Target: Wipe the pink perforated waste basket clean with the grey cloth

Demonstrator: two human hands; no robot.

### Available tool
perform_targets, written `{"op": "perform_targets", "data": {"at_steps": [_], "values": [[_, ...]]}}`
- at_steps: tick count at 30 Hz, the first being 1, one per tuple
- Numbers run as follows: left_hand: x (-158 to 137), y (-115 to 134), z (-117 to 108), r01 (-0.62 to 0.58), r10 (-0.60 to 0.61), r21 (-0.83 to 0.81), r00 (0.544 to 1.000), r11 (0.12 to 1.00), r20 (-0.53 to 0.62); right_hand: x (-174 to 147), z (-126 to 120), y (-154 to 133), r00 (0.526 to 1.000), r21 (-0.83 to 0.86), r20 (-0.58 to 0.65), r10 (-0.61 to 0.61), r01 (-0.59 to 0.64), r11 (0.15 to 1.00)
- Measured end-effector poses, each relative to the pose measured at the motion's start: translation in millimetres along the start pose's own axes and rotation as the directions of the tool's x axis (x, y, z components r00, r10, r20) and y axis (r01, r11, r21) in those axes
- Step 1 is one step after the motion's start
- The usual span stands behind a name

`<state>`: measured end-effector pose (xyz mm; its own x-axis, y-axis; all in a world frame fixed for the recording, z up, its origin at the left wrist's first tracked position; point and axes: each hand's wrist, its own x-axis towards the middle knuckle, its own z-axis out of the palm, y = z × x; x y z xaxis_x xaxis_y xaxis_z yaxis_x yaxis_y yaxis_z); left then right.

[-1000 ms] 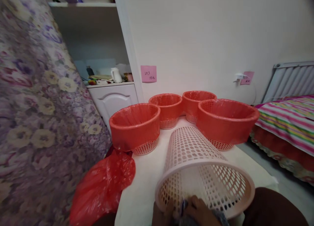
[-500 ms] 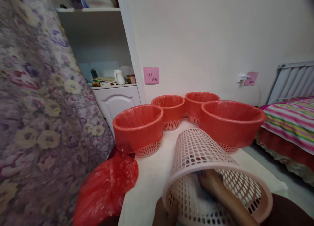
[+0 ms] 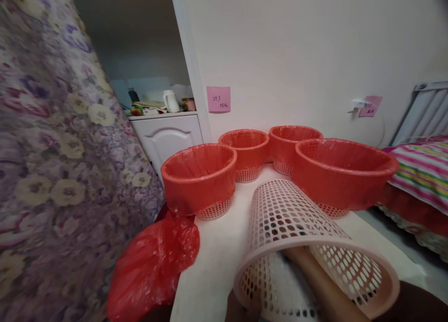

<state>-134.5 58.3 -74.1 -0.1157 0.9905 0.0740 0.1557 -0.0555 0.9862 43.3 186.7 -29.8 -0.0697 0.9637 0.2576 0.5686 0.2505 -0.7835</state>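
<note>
A pale pink perforated plastic basket (image 3: 290, 210) lies on its side with its mouth toward me. At the lower left of its rim, my left hand (image 3: 245, 305) is closed round the edge, its thumb on the inside. My right hand (image 3: 297, 255) reaches deep into the basket and presses against the upper inner wall. Its fingers are partly hidden and show only through the holes. With it is a greyish cloth, mostly hidden and blurred.
Red-lined wastebaskets stand beyond: left (image 3: 199, 179), back middle (image 3: 245, 151), back right (image 3: 292, 144), right (image 3: 345, 184). A red plastic bag (image 3: 154, 266) hangs at the white table's (image 3: 206, 266) left edge. A floral curtain (image 3: 70, 172) is left; a bed (image 3: 423, 168) stands right.
My right hand has moved deeper into the basket and up against its wall, and the cloth shows less. My left hand stays on the rim. The view has shifted slightly.
</note>
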Motion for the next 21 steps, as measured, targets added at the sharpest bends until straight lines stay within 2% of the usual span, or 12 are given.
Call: {"op": "perform_targets", "data": {"at_steps": [2, 5, 7, 9, 11, 12, 14, 16, 18, 19, 21], "values": [[-0.2, 1.3, -0.3, -0.039, 0.039, -0.031, 0.999, 0.999, -0.008, -17.2, 1.7, -4.9, 0.996, -0.027, 0.073, -0.044, 0.046, 0.999], [-1.0, 3.2, 0.3, -0.084, 0.084, -0.065, 0.996, 0.994, 0.0, -60.2, 4.1, -10.7, 0.981, -0.072, 0.171, -0.093, 0.107, 0.992], [-1.5, 5.1, 1.2, -0.084, 0.084, -0.067, 0.996, 0.994, -0.008, -89.9, 6.4, -11.8, 0.96, -0.074, 0.272, -0.068, 0.092, 0.993], [-1.9, 6.9, 1.9, -0.062, 0.059, -0.061, 0.997, 0.996, -0.044, -112.5, 10.1, -11.2, 0.933, -0.036, 0.353, 0.074, -0.065, 0.997], [-2.2, 8.0, 1.4, -0.013, 0.009, -0.059, 0.997, 0.998, -0.079, -125.2, 13.2, -11.1, 0.885, 0.054, 0.405, 0.231, -0.275, 0.96], [-2.2, 8.5, 0.4, 0.021, -0.026, -0.063, 0.995, 0.998, -0.092, -128.1, 13.3, -12.1, 0.858, 0.118, 0.436, 0.272, -0.355, 0.928], [-2.1, 10.2, -3.6, 0.074, -0.082, -0.071, 0.99, 0.995, -0.112, -128.4, 8.0, -17.0, 0.83, 0.268, 0.507, 0.232, -0.408, 0.873], [-1.6, 14.1, -10.5, 0.1, -0.108, -0.059, 0.984, 0.993, -0.144, -123.2, -5.7, -25.7, 0.838, 0.387, 0.534, 0.115, -0.363, 0.848], [-0.4, 20.6, -19.5, 0.079, -0.084, -0.031, 0.981, 0.996, -0.174, -113.9, -24.3, -35.8, 0.883, 0.434, 0.468, -0.045, -0.185, 0.882], [0.3, 24.3, -24.0, 0.056, -0.057, -0.008, 0.98, 0.998, -0.189, -107.8, -33.4, -40.0, 0.901, 0.42, 0.411, -0.135, -0.056, 0.906], [1.9, 30.6, -30.5, 0.002, 0.008, 0.052, 0.982, 0.999, -0.186, -92.8, -47.1, -45.0, 0.926, 0.328, 0.296, -0.232, 0.13, 0.936]]}}
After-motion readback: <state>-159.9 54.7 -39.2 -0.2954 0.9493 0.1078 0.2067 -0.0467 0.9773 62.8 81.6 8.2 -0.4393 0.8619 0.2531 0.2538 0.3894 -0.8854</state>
